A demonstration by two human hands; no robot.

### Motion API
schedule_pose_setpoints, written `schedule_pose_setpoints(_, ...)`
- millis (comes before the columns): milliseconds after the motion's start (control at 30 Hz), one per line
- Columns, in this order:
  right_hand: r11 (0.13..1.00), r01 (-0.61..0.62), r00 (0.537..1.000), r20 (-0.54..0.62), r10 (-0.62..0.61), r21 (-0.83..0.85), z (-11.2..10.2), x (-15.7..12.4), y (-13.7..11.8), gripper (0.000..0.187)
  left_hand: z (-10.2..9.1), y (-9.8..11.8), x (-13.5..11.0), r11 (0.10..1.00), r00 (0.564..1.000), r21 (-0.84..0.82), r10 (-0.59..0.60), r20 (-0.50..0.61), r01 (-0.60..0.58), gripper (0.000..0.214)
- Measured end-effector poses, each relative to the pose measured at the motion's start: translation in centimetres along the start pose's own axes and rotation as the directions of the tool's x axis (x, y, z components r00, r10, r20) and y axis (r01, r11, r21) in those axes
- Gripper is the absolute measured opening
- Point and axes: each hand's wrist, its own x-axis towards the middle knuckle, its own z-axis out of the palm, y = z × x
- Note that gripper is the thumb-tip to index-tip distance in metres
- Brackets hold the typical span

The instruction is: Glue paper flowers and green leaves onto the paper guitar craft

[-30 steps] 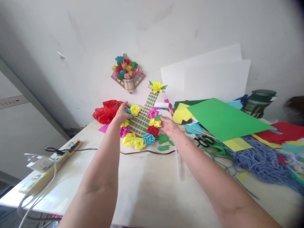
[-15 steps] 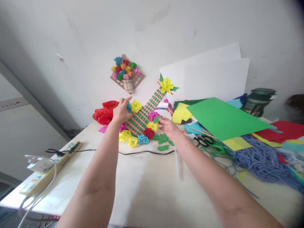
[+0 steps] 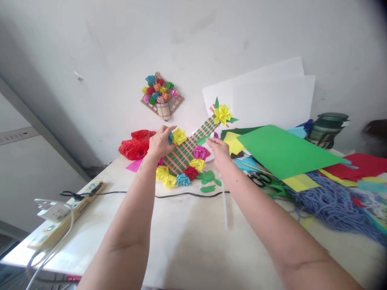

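Note:
A woven green and pink paper craft (image 3: 185,153), ringed with coloured paper flowers and topped by a yellow flower (image 3: 223,114), stands tilted on the table. My left hand (image 3: 160,141) grips its left edge beside a blue and a yellow flower. My right hand (image 3: 218,148) pinches its right edge by a green leaf. Loose green paper leaves (image 3: 208,179) lie on the table just below the craft.
A second flower craft (image 3: 161,96) hangs on the wall. A red plastic bag (image 3: 134,144) lies at the left. Coloured paper sheets (image 3: 284,151), scissors (image 3: 258,178) and blue yarn (image 3: 335,203) crowd the right side. A power strip (image 3: 60,215) and black cable (image 3: 181,195) lie on the table.
Both hands have raised the craft and swung its long top end to the right. My right hand has moved up along its right edge.

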Motion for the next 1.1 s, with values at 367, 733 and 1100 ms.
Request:
schedule_pose_setpoints(367,0.992,-0.123,0.989,0.085,0.123,-0.007,2.2,1.8,-2.2,0.004,-0.4,1.2,-0.1,0.994,0.995,0.066,0.089,0.042,-0.092,0.069)
schedule_pose_setpoints(733,0.983,-0.11,0.984,0.123,0.128,-0.145,2.6,2.0,-2.5,0.007,-0.5,1.7,0.0,0.986,0.99,0.093,0.133,0.045,-0.137,0.067)
schedule_pose_setpoints(1100,0.989,-0.069,0.994,0.08,0.08,-0.13,2.3,2.2,-1.5,0.007,-0.6,1.7,0.1,0.984,0.988,0.094,0.144,0.055,-0.149,0.067)
